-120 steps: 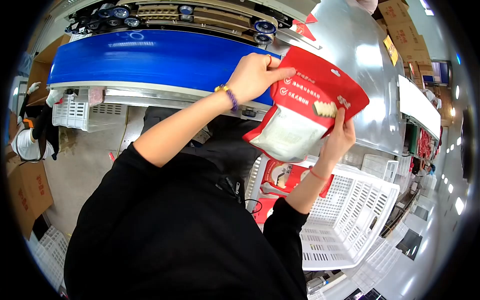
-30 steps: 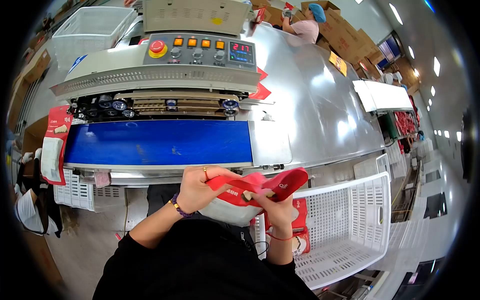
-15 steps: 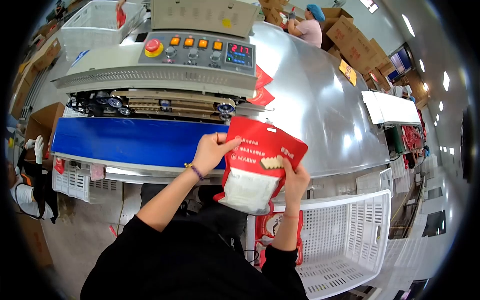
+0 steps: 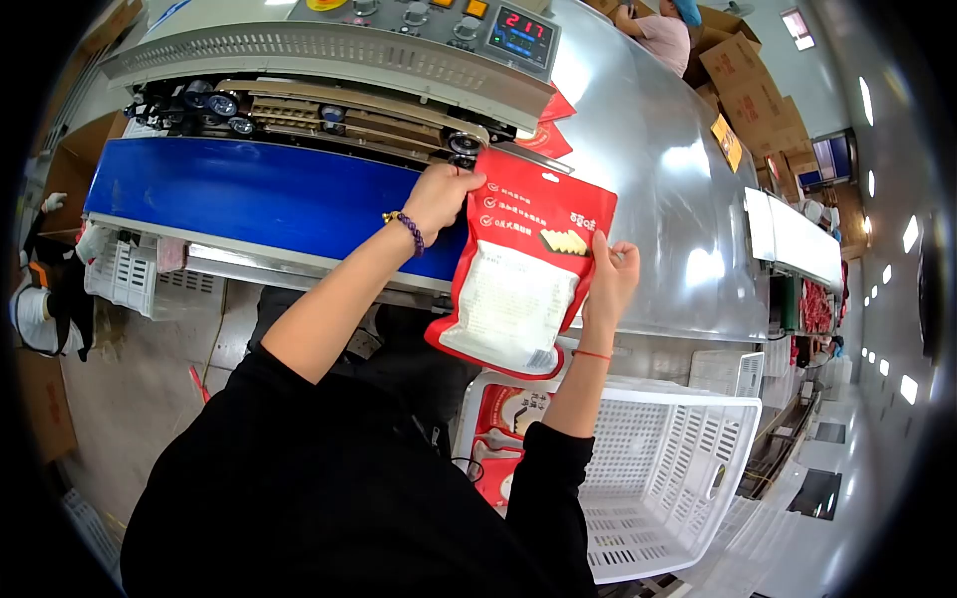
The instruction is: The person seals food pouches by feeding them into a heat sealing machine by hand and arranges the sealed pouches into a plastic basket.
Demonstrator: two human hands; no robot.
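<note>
A red and white snack pouch (image 4: 518, 289) hangs nearly upright between my two hands, its printed side facing me. My left hand (image 4: 442, 201) pinches the pouch's upper left edge, thumb on the front. At the right edge, my right hand (image 4: 611, 282) grips it with the thumb on the front, fingers partly hidden behind. The pouch's upper left corner is close to the right end of a bag sealing machine (image 4: 329, 55) with a blue conveyor belt (image 4: 259, 204). More red pouches (image 4: 554, 125) lie on the steel table behind the machine's right end.
Below my right arm stands a white perforated crate (image 4: 738, 453) with red pouches (image 4: 513, 409) at its left side. The steel table (image 4: 663, 229) stretches to the right. A person (image 4: 663, 38) is at its far side near cardboard boxes (image 4: 753, 95); another person is at far left.
My view has shifted, bringing the machine higher in the picture. The pouch has straightened and flattened between my hands, and its top left is nearer the machine's end.
</note>
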